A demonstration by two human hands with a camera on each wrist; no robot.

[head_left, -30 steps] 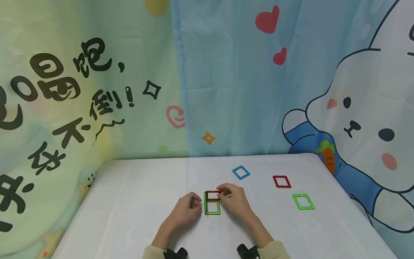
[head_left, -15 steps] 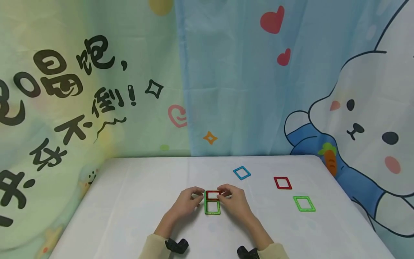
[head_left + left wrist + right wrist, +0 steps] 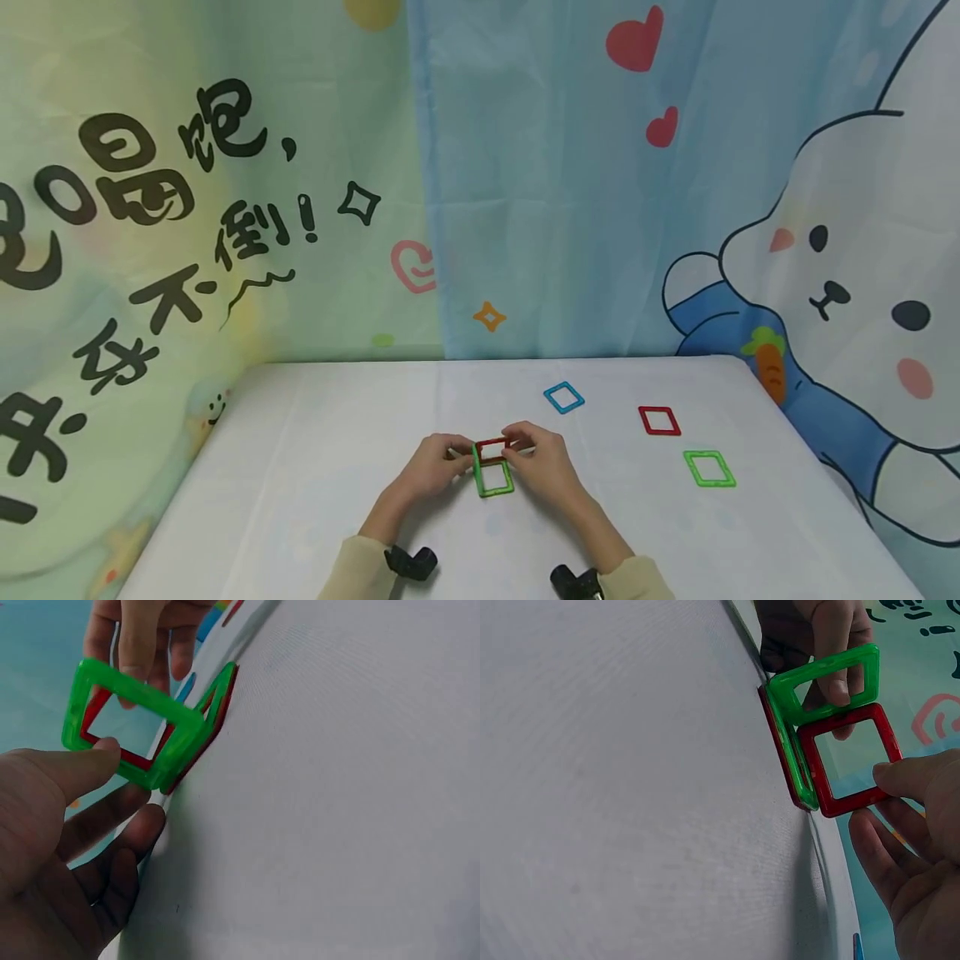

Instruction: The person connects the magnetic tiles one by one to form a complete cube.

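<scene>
Magnetic tile frames are joined into a small structure between both hands. My left hand [image 3: 431, 468] pinches an upright green square tile [image 3: 142, 694] on its left side, thumb on the near face. On the far side, my right hand [image 3: 546, 465] grips an upright red square tile [image 3: 855, 802] between thumb and fingers. The two uprights meet at a corner. Below them lies a green base tile [image 3: 497, 492], with a red tile [image 3: 780, 756] flat against its underside. In the wrist views the fingers partly cover the uprights.
Loose on the white table [image 3: 315, 450] lie a blue tile [image 3: 555, 407] at the back, a red tile [image 3: 660, 432] and a green tile [image 3: 708, 483] to the right. A printed curtain [image 3: 540, 208] hangs behind the table.
My left hand has moved up and in from beside the structure and now pinches the green upright. The structure has turned slightly counterclockwise. My right hand keeps its hold on the red upright.
</scene>
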